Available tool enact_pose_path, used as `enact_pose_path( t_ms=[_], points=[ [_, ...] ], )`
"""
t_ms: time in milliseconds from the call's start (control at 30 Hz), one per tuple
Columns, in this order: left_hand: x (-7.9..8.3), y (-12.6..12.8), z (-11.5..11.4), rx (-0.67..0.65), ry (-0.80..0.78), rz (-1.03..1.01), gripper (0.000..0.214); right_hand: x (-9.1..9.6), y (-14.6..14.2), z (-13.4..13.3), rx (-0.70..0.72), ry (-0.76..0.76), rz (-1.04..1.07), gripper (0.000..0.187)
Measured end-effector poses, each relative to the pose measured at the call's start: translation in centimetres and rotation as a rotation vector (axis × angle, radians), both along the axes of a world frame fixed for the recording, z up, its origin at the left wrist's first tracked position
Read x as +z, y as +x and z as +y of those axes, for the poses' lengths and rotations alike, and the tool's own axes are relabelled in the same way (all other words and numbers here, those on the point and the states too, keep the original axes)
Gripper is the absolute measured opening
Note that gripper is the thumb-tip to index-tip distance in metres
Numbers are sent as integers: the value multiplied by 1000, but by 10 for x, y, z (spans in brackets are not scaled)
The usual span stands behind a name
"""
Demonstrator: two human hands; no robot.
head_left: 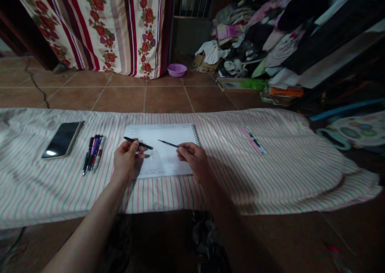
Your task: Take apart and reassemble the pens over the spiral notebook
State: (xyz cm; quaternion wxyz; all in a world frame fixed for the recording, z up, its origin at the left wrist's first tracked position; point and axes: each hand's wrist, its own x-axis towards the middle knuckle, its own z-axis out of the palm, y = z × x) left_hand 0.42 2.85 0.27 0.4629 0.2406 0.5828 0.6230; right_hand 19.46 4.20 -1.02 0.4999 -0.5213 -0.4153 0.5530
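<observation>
A spiral notebook [168, 138] lies open on a striped cloth [270, 172] spread over the floor. My left hand [125, 158] is closed on a black pen body [138, 143], held across the page's left side. My right hand [192, 156] pinches a thin dark refill or pen insert [167, 143], its tip pointing left over the page. The two pieces are apart, a short gap between them.
A phone [62, 139] and several pens [94, 152] lie left of the notebook; two more pens [254, 140] lie to the right. Beyond the cloth are brown floor tiles [120, 98], a floral curtain [120, 28], a purple bowl [177, 69] and a clothes heap [255, 36].
</observation>
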Motion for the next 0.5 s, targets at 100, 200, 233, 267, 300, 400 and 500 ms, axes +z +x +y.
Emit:
enact_pose_path(
  t_ms=[100, 200, 233, 267, 300, 400, 500],
  points=[
    [-2, 1, -1, -32, 66, 96, 22, 1, 0, 0, 0, -2, -4, 22],
    [-5, 1, -2, -107, 120, 211, 29, 2, 0, -1, 2, 1, -14, 23],
    [-6, 1, -2, -126, 126, 267, 30, 2, 0, -1, 4, 4, -18, 23],
    [-6, 1, -3, -140, 124, 334, 31, 2, 0, -1, 5, 7, -22, 23],
    [-7, 0, -3, -150, 118, 405, 32, 2, 0, -1, 7, 10, -25, 24],
    [-7, 0, -5, -168, 108, 546, 33, 2, 1, -1, 7, 8, -30, 24],
    [-5, 1, -5, -159, 122, 545, 34, 2, 0, -1, 5, 7, -33, 25]
  ],
)
